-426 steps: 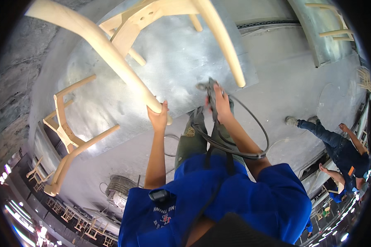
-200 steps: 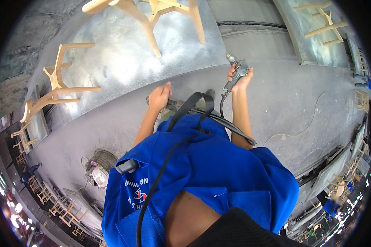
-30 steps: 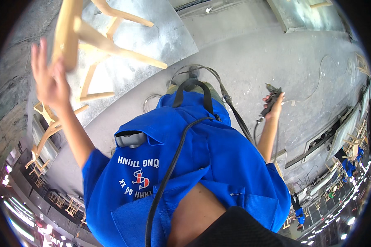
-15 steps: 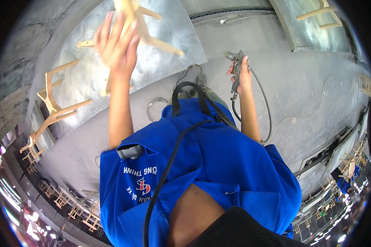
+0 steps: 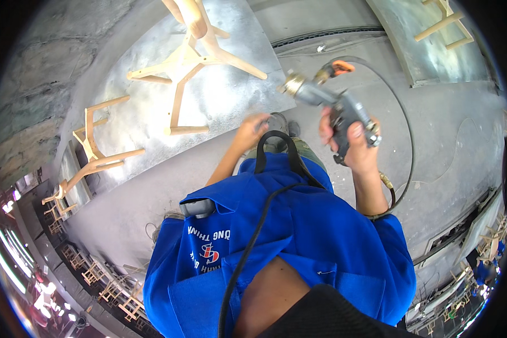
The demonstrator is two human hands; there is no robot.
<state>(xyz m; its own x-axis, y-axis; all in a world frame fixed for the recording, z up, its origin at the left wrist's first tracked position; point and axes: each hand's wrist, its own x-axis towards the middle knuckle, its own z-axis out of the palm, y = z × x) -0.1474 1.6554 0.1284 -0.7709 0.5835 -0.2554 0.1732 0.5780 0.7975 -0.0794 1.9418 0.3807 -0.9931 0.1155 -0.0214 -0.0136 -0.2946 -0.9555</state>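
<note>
Moved since half a second ago: the left hand point(image 5: 252, 128) has been lowered off the raised chair frame and drawn in close to the body; the right hand point(image 5: 352, 143) with the spray gun point(image 5: 328, 101) has been lifted and turned so the nozzle is aimed left, toward the chair frame point(image 5: 192, 62).
Right hand: fingers are wrapped tight round the grip of the spray gun, which is held up in front of the chest, tilted, nozzle end toward the upper left.
Left hand: loosely curled just above the blue shirt point(image 5: 287, 236); nothing is seen in it, and whether the fingers are fully closed cannot be told.
Spray gun: grey metal body with a brass-coloured nozzle ring and an orange fitting behind it; it is judged stiff, fairly heavy for one hand and nose-heavy, so the hold is best kept on the handle below the body, as it is now.
Hose point(image 5: 407, 146): a dark hose is looped from the gun out to the right and back under the wrist; it is judged flexible but draggy, likely to tug the gun when the arm is swung.
Chair frame: bare pale wood, set legs outward on the grey dusted sheet point(image 5: 231, 96), well apart from both hands; it is judged light and rigid, with slim legs best gripped near a joint.
Second frame point(image 5: 98, 155): another pale wooden frame is lying at the left edge of the sheet.
Floor point(image 5: 445, 129): grey concrete beyond the hose.
</note>
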